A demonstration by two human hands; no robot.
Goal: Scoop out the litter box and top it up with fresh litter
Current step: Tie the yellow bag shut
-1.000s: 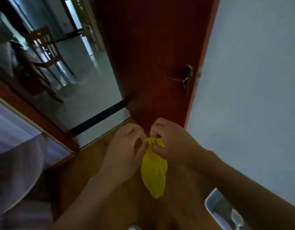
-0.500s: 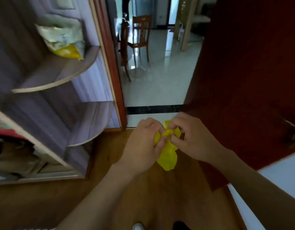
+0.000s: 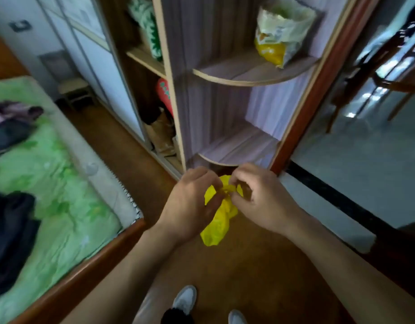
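Bedroom floor of brown wood lay below grip. Left hand [image 3: 190,202] and right hand [image 3: 257,197] both pinched neck of small yellow bag [image 3: 217,226], held mid-air, body hanging beneath fingers. Risk: knot slipped loose, waste spilled. Litter box not visible.

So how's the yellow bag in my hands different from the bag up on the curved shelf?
The yellow bag is plain yellow and hangs from both hands, its top pinched shut. The shelf bag is bigger, mostly pale with a yellow patch, and stands open-topped on the upper curved shelf. Both look crinkly.
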